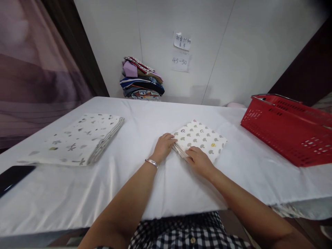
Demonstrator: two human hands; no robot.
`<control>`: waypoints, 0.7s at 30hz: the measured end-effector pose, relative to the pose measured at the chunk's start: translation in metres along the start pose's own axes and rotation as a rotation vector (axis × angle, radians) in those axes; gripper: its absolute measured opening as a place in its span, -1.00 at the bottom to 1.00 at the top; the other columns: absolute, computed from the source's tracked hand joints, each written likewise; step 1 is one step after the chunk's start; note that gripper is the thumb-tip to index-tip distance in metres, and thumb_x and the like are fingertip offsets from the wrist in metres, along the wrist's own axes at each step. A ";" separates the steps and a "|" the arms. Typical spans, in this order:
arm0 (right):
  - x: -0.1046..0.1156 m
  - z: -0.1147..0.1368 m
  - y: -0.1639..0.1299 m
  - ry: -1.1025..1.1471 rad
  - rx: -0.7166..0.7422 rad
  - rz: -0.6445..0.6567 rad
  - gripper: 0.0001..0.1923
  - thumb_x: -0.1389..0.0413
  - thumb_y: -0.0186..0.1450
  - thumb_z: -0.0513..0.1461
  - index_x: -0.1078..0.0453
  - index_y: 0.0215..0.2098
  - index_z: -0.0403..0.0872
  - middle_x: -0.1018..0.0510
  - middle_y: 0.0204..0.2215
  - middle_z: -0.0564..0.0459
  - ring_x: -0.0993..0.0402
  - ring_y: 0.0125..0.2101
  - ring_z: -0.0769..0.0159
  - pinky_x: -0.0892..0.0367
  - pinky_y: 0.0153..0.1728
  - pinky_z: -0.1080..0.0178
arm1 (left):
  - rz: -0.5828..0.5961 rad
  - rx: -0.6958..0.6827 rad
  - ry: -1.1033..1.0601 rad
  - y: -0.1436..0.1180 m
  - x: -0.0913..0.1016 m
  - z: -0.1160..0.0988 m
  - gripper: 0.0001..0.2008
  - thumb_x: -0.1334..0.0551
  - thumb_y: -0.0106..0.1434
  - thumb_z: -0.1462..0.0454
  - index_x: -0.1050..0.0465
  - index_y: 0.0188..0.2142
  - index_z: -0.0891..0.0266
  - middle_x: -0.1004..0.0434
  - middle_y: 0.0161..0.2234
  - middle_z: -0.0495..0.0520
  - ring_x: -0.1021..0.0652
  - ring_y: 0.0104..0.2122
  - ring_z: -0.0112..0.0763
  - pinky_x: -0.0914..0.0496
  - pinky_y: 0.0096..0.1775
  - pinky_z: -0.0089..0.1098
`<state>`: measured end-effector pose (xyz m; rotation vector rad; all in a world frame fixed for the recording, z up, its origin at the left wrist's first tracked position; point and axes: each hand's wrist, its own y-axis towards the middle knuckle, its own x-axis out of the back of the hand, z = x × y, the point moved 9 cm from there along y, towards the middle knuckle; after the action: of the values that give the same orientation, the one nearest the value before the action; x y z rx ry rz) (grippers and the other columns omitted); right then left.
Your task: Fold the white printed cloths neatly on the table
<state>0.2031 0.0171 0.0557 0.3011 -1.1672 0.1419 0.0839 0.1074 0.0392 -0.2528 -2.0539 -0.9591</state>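
Observation:
A small folded white cloth with grey and coloured mushroom prints (pixel 202 138) lies on the white-covered table (pixel 155 180), a little right of centre. My left hand (pixel 164 147), with a silver bracelet on its wrist, curls its fingers around the cloth's near-left edge. My right hand (pixel 199 159) presses down on the cloth's near corner, fingers gripping the folded layers. Both hands touch the same cloth.
A stack of folded white printed cloths (pixel 80 138) lies at the left. A red plastic basket (pixel 287 126) stands at the right. A pile of coloured folded clothes (pixel 141 79) sits against the back wall. A black phone (pixel 11 176) rests at the table's left edge.

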 end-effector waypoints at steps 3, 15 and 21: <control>0.001 0.001 -0.010 -0.022 0.029 -0.032 -0.82 0.04 0.29 -0.31 -0.40 -0.23 -0.08 -0.40 -0.23 -0.01 -0.29 -0.22 0.29 -0.22 -0.18 0.28 | 0.000 0.007 -0.002 0.000 0.001 0.000 -0.75 -0.11 0.27 0.33 -0.52 -0.16 0.06 -0.47 -0.08 0.06 -0.38 -0.01 -0.27 -0.33 -0.04 -0.18; 0.024 -0.013 -0.062 0.146 0.215 -0.326 -0.71 -0.01 0.29 -0.25 -0.38 -0.04 0.01 -0.42 -0.01 -0.06 -0.28 0.04 0.14 -0.23 0.06 0.03 | -0.018 0.036 -0.165 0.002 0.004 0.005 -0.76 -0.10 0.27 0.25 -0.53 -0.18 0.13 -0.47 -0.11 0.08 -0.41 -0.06 -0.28 -0.31 0.02 -0.18; 0.035 -0.129 -0.095 0.608 -0.451 -0.631 -0.55 -0.12 0.20 -0.07 -0.34 0.04 0.01 -0.31 0.11 -0.09 -0.27 0.08 0.07 -0.37 -0.08 0.05 | -0.085 0.296 -0.317 0.005 0.002 0.025 -0.70 -0.10 0.24 0.09 -0.54 -0.27 0.14 -0.42 -0.03 0.06 -0.40 0.00 -0.25 -0.31 0.05 -0.24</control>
<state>0.3559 -0.0359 0.0269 0.1912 -0.4400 -0.5471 0.0699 0.1281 0.0344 -0.1688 -2.4826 -0.6831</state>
